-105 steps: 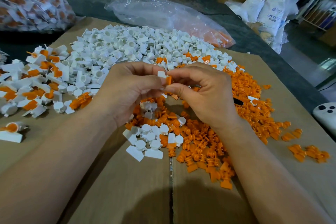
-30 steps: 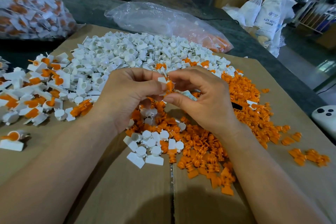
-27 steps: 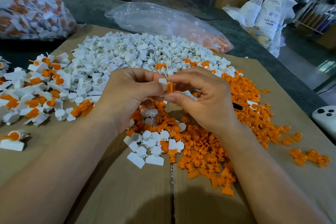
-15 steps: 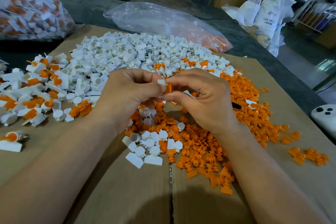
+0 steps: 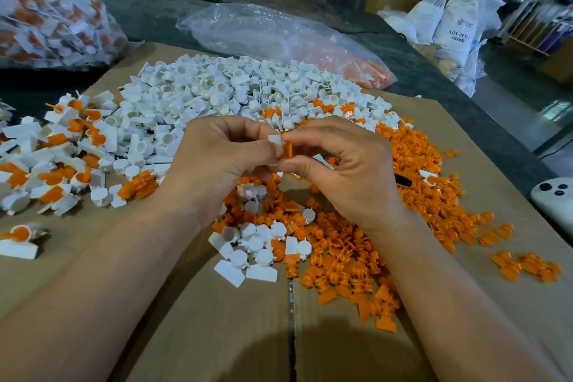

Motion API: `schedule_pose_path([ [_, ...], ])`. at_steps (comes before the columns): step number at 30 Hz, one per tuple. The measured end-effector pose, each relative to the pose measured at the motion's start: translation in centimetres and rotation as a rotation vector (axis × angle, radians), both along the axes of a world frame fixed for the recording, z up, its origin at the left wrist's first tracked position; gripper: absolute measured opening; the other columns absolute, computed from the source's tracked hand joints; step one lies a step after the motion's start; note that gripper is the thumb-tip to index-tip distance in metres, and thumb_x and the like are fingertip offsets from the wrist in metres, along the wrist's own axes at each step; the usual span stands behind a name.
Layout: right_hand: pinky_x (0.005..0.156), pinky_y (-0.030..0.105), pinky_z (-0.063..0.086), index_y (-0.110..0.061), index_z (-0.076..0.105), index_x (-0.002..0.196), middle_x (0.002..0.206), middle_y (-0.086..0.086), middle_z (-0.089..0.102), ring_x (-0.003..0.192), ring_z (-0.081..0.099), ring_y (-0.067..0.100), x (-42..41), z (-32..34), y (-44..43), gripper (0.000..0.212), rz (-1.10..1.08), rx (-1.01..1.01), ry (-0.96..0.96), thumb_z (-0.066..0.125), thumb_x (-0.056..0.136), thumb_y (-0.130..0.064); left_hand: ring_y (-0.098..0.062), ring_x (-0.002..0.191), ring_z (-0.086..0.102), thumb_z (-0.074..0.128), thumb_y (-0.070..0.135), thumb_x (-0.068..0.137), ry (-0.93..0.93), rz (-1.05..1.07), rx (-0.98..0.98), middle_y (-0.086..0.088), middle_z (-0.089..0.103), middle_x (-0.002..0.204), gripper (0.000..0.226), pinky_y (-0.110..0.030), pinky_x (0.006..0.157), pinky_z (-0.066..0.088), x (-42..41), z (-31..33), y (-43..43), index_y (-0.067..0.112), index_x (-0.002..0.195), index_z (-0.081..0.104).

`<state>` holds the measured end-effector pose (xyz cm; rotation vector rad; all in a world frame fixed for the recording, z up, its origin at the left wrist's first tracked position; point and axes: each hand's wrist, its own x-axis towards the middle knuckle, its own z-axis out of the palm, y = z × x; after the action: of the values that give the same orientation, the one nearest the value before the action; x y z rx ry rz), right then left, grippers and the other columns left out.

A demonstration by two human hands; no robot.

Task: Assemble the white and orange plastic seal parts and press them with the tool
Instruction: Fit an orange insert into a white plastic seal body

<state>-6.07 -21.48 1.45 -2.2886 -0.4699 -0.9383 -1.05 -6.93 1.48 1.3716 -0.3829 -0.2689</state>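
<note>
At the centre of the frame, the left hand (image 5: 217, 164) is pinching a small white plastic seal part (image 5: 274, 139) in its fingertips. The right hand (image 5: 350, 170) is pinching a small orange plastic seal part (image 5: 288, 150) against it, so the hands are meeting at their fingertips. Below them a brown cardboard sheet (image 5: 217, 319) is carrying a heap of loose white parts (image 5: 232, 90) at upper centre, loose orange parts (image 5: 356, 257) at lower right and joined white-and-orange pieces (image 5: 62, 149) at left.

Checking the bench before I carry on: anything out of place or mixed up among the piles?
A black pen-like object lies half buried in the orange pile, and a few orange parts sit mixed into the near edge of the white pile. Nothing looks damaged.
</note>
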Motion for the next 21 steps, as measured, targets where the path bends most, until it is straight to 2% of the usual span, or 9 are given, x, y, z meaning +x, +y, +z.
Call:
schedule_pose_path([
  [4, 0.076, 0.011, 0.048, -0.006, 0.067, 0.104, 0.093, -0.006, 0.059, 0.084, 0.058, 0.005, -0.2, 0.6, -0.5, 0.041, -0.036, 0.013, 0.091, 0.074, 0.068, -0.024, -0.013, 0.049, 0.059, 0.066, -0.007, 0.071, -0.01, 0.002, -0.045, -0.002, 0.064, 0.054, 0.029, -0.019, 0.047, 0.049, 0.3, 0.0, 0.1, 0.016, 0.054, 0.071],
  [7, 0.076, 0.006, 0.043, -0.015, 0.068, 0.105, 0.088, -0.019, 0.056, 0.078, 0.057, -0.005, -0.3, 1.4, -1.7, 0.048, -0.211, 0.076, 0.236, 0.068, 0.069, -0.045, -0.01, 0.047, 0.059, 0.066, -0.007, 0.07, -0.006, 0.013, -0.08, 0.002, 0.064, 0.052, 0.031, -0.017, 0.045, 0.048, 0.4, 0.0, 0.1, 0.018, 0.053, 0.071],
  [9, 0.071, 0.002, 0.04, -0.02, 0.067, 0.106, 0.09, -0.017, 0.058, 0.08, 0.053, -0.009, -0.1, 1.7, -3.0, 0.045, -0.352, 0.034, 0.373, 0.066, 0.071, -0.048, -0.009, 0.047, 0.06, 0.065, -0.008, 0.071, 0.0, 0.014, -0.085, 0.003, 0.064, 0.051, 0.034, -0.017, 0.045, 0.048, 0.4, 0.0, 0.1, 0.019, 0.052, 0.071],
  [10, 0.069, 0.004, 0.039, -0.021, 0.066, 0.107, 0.094, -0.013, 0.06, 0.081, 0.054, -0.006, 0.0, 1.7, -3.7, 0.043, -0.407, -0.006, 0.439, 0.067, 0.072, -0.047, -0.009, 0.047, 0.06, 0.064, -0.009, 0.072, 0.002, 0.015, -0.086, 0.002, 0.064, 0.051, 0.034, -0.017, 0.045, 0.048, 0.4, 0.0, 0.1, 0.018, 0.052, 0.071],
  [12, 0.072, 0.016, 0.039, -0.021, 0.064, 0.109, 0.105, -0.007, 0.063, 0.089, 0.054, 0.003, 0.0, 1.8, -4.8, 0.046, -0.481, -0.088, 0.559, 0.067, 0.073, -0.048, -0.01, 0.047, 0.06, 0.064, -0.009, 0.072, 0.015, 0.02, -0.102, 0.001, 0.064, 0.052, 0.033, -0.017, 0.045, 0.048, 0.5, -0.1, 0.2, 0.016, 0.052, 0.07],
  [16, 0.087, 0.03, 0.043, -0.021, 0.054, 0.123, 0.125, -0.003, 0.055, 0.111, 0.051, 0.013, -0.3, 1.9, -5.5, 0.072, -0.502, -0.241, 0.807, 0.062, 0.064, -0.062, -0.011, 0.047, 0.061, 0.064, -0.009, 0.072, 0.048, 0.039, -0.129, 0.0, 0.063, 0.052, 0.03, -0.016, 0.044, 0.047, 0.7, -0.1, 0.3, 0.016, 0.055, 0.068],
  [21, 0.092, 0.034, 0.038, -0.019, 0.037, 0.137, 0.142, 0.0, 0.038, 0.125, 0.04, 0.02, -0.3, 1.7, -5.1, 0.097, -0.535, -0.465, 0.949, 0.056, 0.059, -0.073, -0.011, 0.047, 0.062, 0.065, -0.006, 0.072, 0.065, 0.058, -0.14, 0.002, 0.063, 0.051, 0.017, -0.016, 0.044, 0.047, 0.7, 0.0, 0.2, 0.01, 0.066, 0.063],
])
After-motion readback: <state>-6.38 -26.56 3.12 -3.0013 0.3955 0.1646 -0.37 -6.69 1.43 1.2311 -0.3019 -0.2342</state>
